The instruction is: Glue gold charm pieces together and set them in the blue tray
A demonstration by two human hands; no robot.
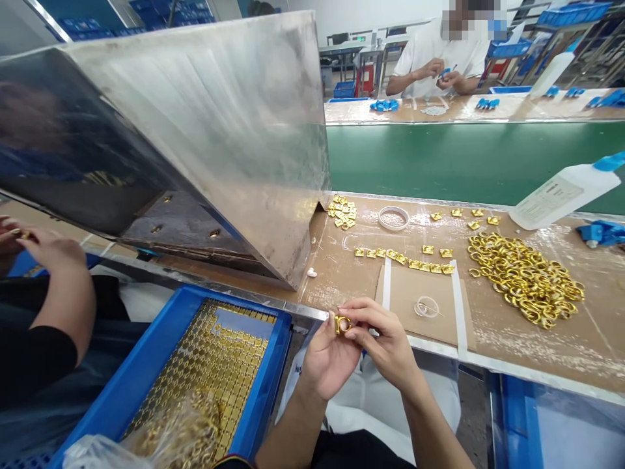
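Observation:
Between my two hands, just off the table's front edge, is a small gold-coloured ring [344, 325] with a blocky part on its left side. My left hand [328, 362] pinches that left side between thumb and fingertips, palm turned up. From the right, my right hand [383, 333] grips the round part with thumb and forefinger. On the table beyond lies a row of small gold pieces [400, 258], at the top of a taped cardboard sheet [415, 293]. A clear round dish [426, 307] sits on that sheet. To its right is a heap of gold rings [530, 279].
At left stands a large metal hood [209, 130]. A blue tray [280, 352] below it holds gold pieces in rows and a plastic bag [180, 430]. A white bottle [561, 195] leans at right. One co-worker's hand [53, 244] shows at left; another person sits across the green belt [463, 156].

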